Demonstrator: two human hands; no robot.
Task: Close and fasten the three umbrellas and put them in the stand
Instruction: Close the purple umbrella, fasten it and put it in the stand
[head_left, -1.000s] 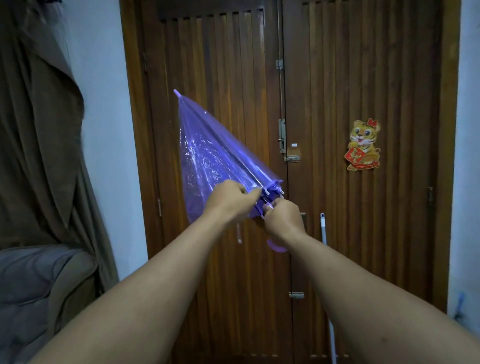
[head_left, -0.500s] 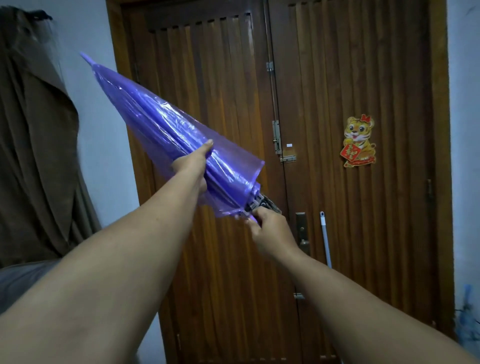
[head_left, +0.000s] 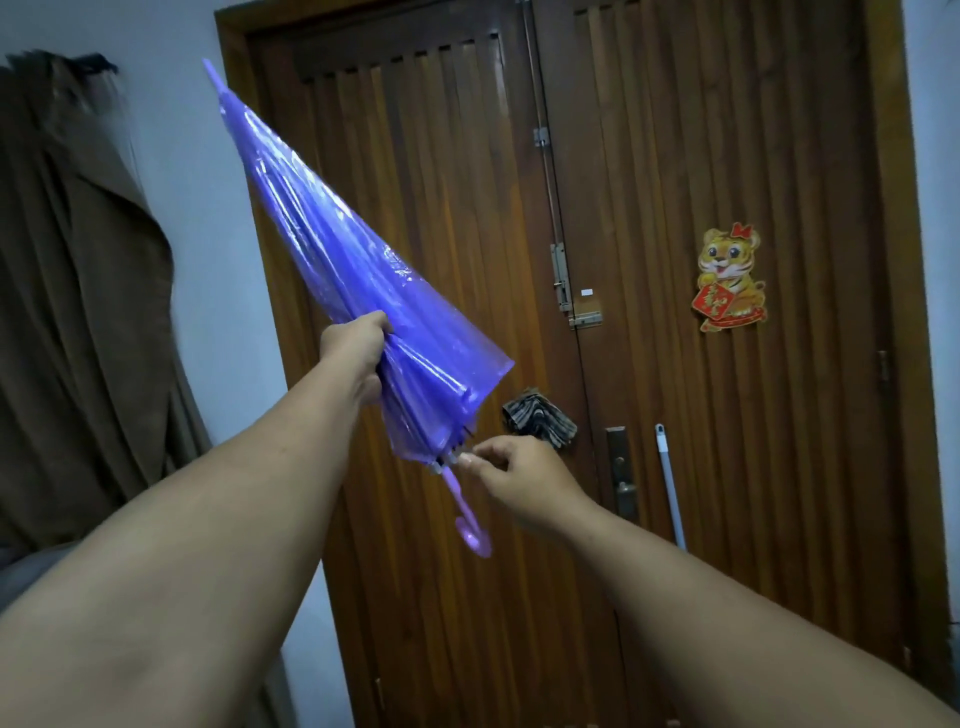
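Purple umbrella (head_left: 363, 291) folded, canopy loose, unfastened. Left hand (head_left: 358, 353) grips canopy; right hand (head_left: 514, 467) pinches at rib tips. Stand unseen; other umbrellas unaccounted.

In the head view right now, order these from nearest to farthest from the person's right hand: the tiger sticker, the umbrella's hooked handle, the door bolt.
From the right hand:
1. Hooked handle, just left of and below the fingers.
2. Door bolt, above, on the door's middle seam.
3. Tiger sticker, upper right on the door.
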